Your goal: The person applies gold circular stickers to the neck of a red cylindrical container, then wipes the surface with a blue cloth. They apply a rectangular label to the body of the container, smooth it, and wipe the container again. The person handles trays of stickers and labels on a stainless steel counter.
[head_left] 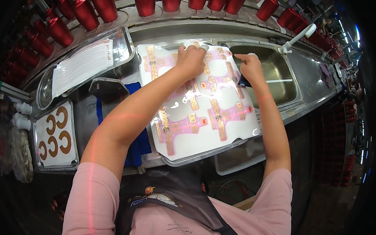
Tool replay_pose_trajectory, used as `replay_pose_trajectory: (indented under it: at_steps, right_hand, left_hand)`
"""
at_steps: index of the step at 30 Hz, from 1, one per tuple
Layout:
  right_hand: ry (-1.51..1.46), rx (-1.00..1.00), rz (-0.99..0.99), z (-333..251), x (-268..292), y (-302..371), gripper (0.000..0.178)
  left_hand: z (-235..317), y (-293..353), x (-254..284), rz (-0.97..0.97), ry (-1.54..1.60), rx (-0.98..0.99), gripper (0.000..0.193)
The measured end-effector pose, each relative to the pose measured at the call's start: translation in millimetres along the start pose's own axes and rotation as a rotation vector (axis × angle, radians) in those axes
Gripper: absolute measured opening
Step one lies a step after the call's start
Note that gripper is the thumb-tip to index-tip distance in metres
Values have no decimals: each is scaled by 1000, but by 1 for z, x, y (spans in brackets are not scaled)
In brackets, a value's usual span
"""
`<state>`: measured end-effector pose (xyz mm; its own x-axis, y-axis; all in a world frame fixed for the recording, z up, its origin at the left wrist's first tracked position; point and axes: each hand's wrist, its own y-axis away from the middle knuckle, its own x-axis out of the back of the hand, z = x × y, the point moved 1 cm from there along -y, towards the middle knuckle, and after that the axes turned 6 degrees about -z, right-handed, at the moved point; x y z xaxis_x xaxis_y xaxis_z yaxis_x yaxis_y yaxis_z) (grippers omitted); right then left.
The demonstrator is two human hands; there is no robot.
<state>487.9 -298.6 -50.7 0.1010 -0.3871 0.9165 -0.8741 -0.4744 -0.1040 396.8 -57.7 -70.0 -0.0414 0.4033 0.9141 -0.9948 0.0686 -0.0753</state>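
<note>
A glossy white printed sheet [234,130] with pink and gold patterns lies on a metal tray [190,160] in front of me. My left hand [192,60] reaches across to its far edge, fingers bent and closed on the sheet there; glare blurs the fingertips. Something white wraps one of its fingers. At the sheet's far right corner is my right hand [251,67], index finger stretched toward the corner and the others curled. A dark blue flat piece [244,81] shows beneath that palm, mostly hidden by it.
A sink basin [279,88] with a white tap [298,39] lies to the right. Left of the sheet are a blue cloth [141,149], a tray of white strips [83,65] and a tray with several brown curved pieces [52,142]. Red cups [85,13] line the back.
</note>
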Motion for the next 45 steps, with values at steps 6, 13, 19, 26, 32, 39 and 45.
replay_pose_trajectory:
  at_steps: [6,13,19,26,32,39,45]
  right_hand:
    - [152,-449,129,104,-6,20,34]
    - [-1101,-840,-185,111,6,44,27]
    - [-1051,-482,-618,-34,40,58,28]
    - [-773,-76,-950,-151,24,66,24]
    - [-411,-186,-129,68,8,44,42]
    - [-456,-612,-196,145,-7,61,25]
    - [-503,-445,-598,-45,50,61,22]
  left_hand:
    - [0,7,19,60,46,17,44]
    - [-28,73,111,164,187,-19,54]
    - [-59,178,171,208,366,33,55]
    - [-101,288,201,270,391,270,54]
    - [-163,378,219,518,507,479,51]
    - [-265,378,227,769,621,533,41]
    - [-310,282,252,716,295,414,37]
